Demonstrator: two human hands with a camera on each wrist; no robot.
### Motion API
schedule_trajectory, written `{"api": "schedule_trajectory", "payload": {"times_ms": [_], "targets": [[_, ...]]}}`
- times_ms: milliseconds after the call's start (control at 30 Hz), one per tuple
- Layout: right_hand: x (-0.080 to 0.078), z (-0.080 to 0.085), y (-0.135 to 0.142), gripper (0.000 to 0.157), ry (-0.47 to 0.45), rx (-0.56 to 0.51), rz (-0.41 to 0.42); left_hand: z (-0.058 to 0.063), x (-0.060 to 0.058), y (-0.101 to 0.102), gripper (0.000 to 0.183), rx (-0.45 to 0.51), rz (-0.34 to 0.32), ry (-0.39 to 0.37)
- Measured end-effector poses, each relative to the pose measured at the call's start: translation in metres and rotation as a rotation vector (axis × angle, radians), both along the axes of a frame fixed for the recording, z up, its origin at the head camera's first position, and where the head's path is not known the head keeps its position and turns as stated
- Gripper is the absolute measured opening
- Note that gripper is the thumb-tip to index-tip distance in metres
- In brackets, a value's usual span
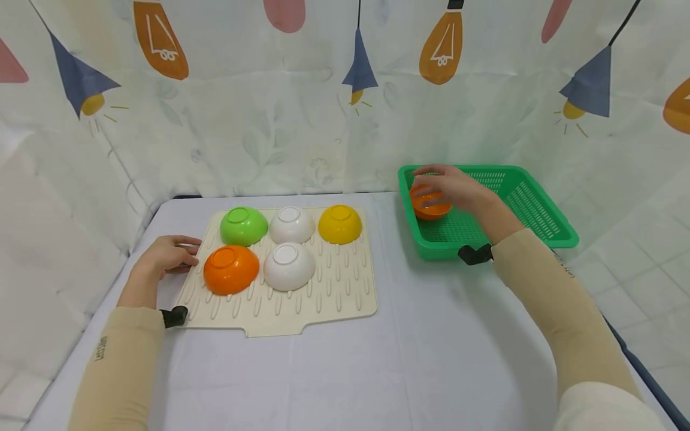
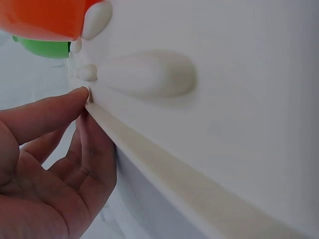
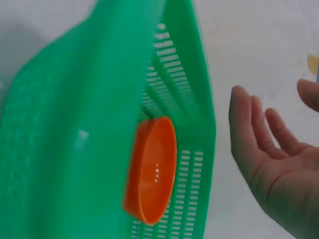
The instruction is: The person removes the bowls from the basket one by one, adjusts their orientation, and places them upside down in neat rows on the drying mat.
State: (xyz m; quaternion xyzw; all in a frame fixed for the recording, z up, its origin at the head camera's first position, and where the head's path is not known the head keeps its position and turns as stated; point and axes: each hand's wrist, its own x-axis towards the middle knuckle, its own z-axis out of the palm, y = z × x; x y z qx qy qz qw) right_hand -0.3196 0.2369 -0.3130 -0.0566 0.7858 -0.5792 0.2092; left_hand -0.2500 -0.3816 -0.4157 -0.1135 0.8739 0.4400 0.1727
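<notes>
My left hand (image 1: 168, 254) is at the left edge of a cream dish drying mat (image 1: 345, 302) with raised ridges. In the left wrist view its thumb lies on top and its fingers underneath, pinching the edge. Upside down on the mat sit a green bowl (image 1: 244, 226), a yellow bowl (image 1: 340, 225), an orange bowl (image 1: 230, 270) and two white bowls (image 1: 289, 267). My right hand (image 1: 453, 188) hovers over the green basket (image 1: 560, 236), fingers spread loosely with nothing in them. Below it, a small orange bowl (image 3: 158, 174) lies at the basket's left end.
A white cloth covers the table (image 1: 345, 383). The basket stands at the table's back right, a little apart from the mat. Behind both hangs a curtain (image 1: 302, 120) printed with lamps and bulbs.
</notes>
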Motion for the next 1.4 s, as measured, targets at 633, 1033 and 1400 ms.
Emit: {"api": "schedule_trajectory", "payload": {"times_ms": [633,1033,1400], "targets": [[-0.035,-0.001,0.043,0.075,-0.063,0.139,-0.185,-0.001,0.0,0.0,0.064,0.011,0.009,0.011],[-0.042,-0.02,0.053,0.06,-0.288,0.084,-0.15,-0.004,-0.002,0.002,0.065,-0.019,0.034,0.009],[-0.045,-0.027,0.042,0.07,-0.298,0.224,-0.091,-0.004,-0.001,0.003,0.062,-0.038,0.028,0.027]]}}
